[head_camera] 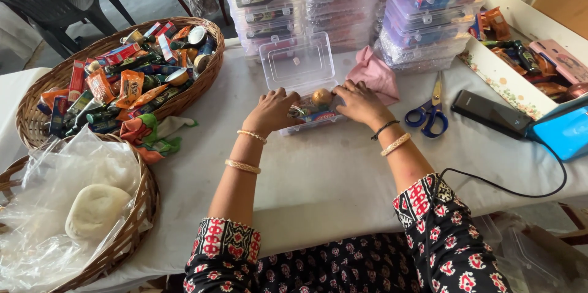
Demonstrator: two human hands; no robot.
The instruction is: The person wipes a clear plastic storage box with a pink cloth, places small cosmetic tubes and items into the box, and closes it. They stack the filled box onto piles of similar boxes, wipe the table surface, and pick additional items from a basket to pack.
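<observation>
A clear plastic box (298, 67) lies on the white table with its lid standing open toward the far side. Inside it are small packets and a round golden ball (321, 96). My left hand (274, 111) rests on the box's left edge, fingers curled over the contents. On the right edge, my right hand (361, 103) presses its fingertips down into the box. Both wrists wear gold bangles; the right also has a black thread.
A wicker basket (202, 82) of assorted sachets and small bottles sits left. A second basket (138, 219) holds plastic bags and a white pad. Stacks of filled clear boxes (422, 11) stand behind. Blue scissors (429, 112), pink cloth (375, 72), black phone (490, 112), a white tray (508, 82) lie right.
</observation>
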